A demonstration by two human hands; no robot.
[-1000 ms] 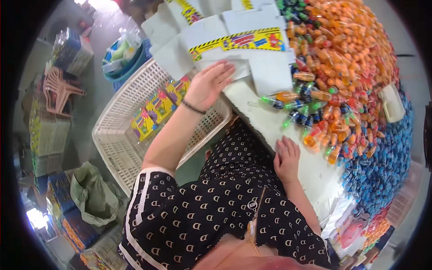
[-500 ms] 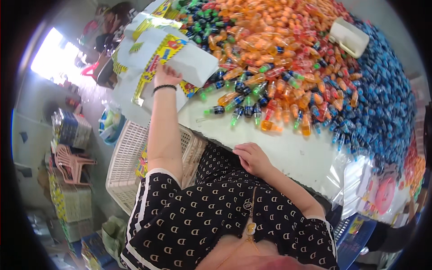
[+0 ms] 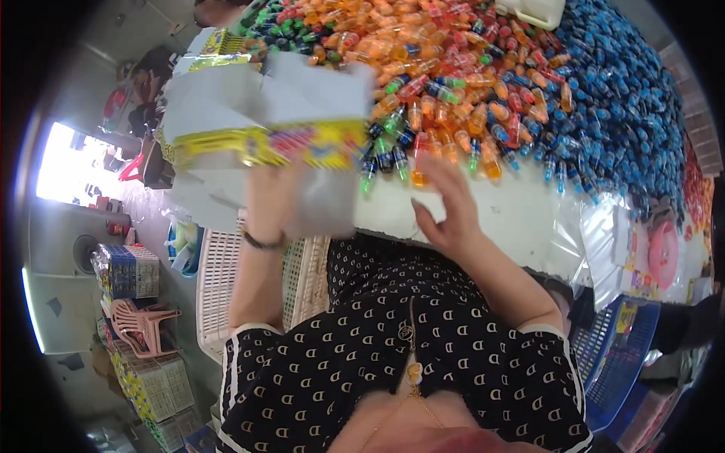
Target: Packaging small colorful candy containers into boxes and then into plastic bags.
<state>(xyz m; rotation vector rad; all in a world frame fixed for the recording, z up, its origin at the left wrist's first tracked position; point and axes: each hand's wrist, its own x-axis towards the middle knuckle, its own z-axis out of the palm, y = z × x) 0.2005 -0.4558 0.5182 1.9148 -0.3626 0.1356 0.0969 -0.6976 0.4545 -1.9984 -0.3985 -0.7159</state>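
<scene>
Head view: left hand (image 3: 264,192) grasps a flat cardboard carton (image 3: 264,128), blurred, raised over the desk's (image 3: 483,219) left edge. Right hand (image 3: 445,208) hovers beside it, fingers released. Advise bringing the right hand onto the carton, clear of the small bottles (image 3: 453,83).

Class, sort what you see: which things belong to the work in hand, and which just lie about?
In hand:
left hand holding flat carton
right hand, open above the table
small coloured bottles

Lying about:
white basket
pink chair
blue basket
</scene>
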